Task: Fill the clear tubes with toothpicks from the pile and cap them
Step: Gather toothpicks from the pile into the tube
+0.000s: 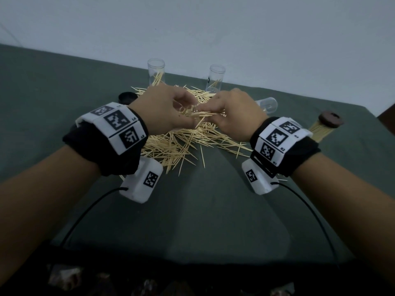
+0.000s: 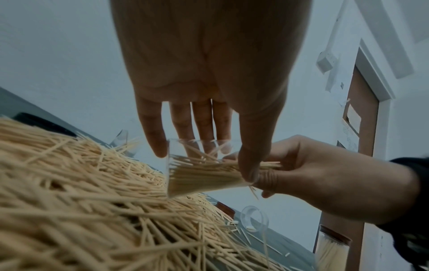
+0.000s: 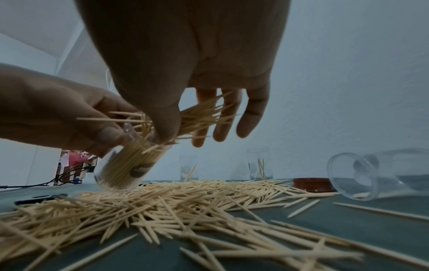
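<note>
Holding the tilted clear tube (image 2: 197,165) in my left grip (image 1: 164,110) mid-frame, I pinch a toothpick bundle (image 3: 199,117) into it with my right grip (image 1: 233,114), above the pile (image 1: 181,144).

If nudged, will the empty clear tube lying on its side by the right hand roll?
Probably. The empty tube is round and lies on its side on the cloth, nothing bracing it. Loose toothpicks near its mouth may slow it. Clear and empty, it likely feels light.
</note>
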The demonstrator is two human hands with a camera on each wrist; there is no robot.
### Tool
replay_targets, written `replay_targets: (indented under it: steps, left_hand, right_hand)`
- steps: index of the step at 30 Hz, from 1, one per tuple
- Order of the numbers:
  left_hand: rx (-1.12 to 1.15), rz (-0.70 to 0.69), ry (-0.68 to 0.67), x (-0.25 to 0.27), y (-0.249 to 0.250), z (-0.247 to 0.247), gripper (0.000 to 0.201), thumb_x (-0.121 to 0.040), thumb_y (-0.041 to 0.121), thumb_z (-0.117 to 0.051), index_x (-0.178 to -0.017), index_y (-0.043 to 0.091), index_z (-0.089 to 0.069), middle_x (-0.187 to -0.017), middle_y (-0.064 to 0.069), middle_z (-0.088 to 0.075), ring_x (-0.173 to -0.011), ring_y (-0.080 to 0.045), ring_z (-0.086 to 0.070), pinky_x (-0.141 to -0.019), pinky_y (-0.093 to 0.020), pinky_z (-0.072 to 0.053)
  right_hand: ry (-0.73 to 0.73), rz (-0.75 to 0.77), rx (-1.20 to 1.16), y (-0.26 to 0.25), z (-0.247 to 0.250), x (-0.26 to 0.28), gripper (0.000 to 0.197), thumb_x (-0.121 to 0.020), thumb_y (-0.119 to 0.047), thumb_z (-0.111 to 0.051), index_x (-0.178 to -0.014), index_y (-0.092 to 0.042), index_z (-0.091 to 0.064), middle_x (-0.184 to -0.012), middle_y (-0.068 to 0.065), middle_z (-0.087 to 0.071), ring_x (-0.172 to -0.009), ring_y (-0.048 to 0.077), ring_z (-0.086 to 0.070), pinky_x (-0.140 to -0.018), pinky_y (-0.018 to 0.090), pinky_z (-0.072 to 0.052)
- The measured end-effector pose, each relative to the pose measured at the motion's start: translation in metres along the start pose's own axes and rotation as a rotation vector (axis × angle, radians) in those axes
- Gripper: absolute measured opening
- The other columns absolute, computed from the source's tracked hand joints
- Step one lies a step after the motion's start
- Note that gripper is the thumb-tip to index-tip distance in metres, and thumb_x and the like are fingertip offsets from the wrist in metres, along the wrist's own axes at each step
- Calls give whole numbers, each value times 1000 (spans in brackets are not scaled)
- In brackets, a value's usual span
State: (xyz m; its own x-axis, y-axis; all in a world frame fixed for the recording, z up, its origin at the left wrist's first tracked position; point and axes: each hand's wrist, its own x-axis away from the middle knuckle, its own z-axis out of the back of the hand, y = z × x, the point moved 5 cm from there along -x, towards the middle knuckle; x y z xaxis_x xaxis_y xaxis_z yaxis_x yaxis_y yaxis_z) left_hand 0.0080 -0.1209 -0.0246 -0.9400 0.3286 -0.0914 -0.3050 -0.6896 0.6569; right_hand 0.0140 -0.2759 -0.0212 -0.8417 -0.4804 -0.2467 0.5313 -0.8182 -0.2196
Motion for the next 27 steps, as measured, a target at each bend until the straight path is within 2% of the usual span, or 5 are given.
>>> replay_targets:
  steps: [9, 12, 18, 23, 27]
  left_hand:
    - [-4, 22, -48, -1, -1, -4, 50, -70, 43, -82, -116, 30, -65, -98, 19, -65, -98, -1, -61, -79, -16, -46]
    - [1, 37, -43, -2, -3, -3, 51, -70, 43, -82, -117, 31, -64, -97, 21, -63, -98, -1, -60, -72, -10, -39]
    - [13, 63, -32, -1, -6, -1, 53, -69, 43, -83, -117, 32, -65, -100, 19, -64, -100, -3, -61, -76, -16, -42]
    - [22, 51, -56, 0, -2, -4, 48, -68, 44, -83, -112, 33, -66, -96, 19, -66, -97, -1, -62, -84, -21, -47]
    - [10, 65, -51, -1, -3, -4, 52, -69, 44, -82, -116, 32, -65, -96, 21, -63, -99, -3, -61, -85, -22, -45]
  right_hand:
    - [-86, -35, -86, 1, 0, 4, 27, -90, -32, -66, -116, -40, -69, -79, -16, -68, -70, 3, -55, -65, 8, -32]
    - [-93, -110, -96, 5, 3, 2, 28, -87, -34, -70, -114, -40, -69, -72, -21, -58, -69, 0, -54, -69, 14, -36]
    - [-103, -165, -94, 1, 10, 2, 20, -85, -32, -73, -104, -33, -74, -78, -9, -69, -78, 10, -64, -78, 30, -53]
    - [-79, -130, -88, 0, 7, 2, 23, -84, -34, -72, -107, -39, -73, -81, -18, -65, -76, 2, -55, -69, 13, -37]
    - [-69, -160, -103, 1, 9, 3, 28, -82, -34, -74, -110, -38, -71, -94, -16, -64, -91, 0, -54, -84, 19, -38]
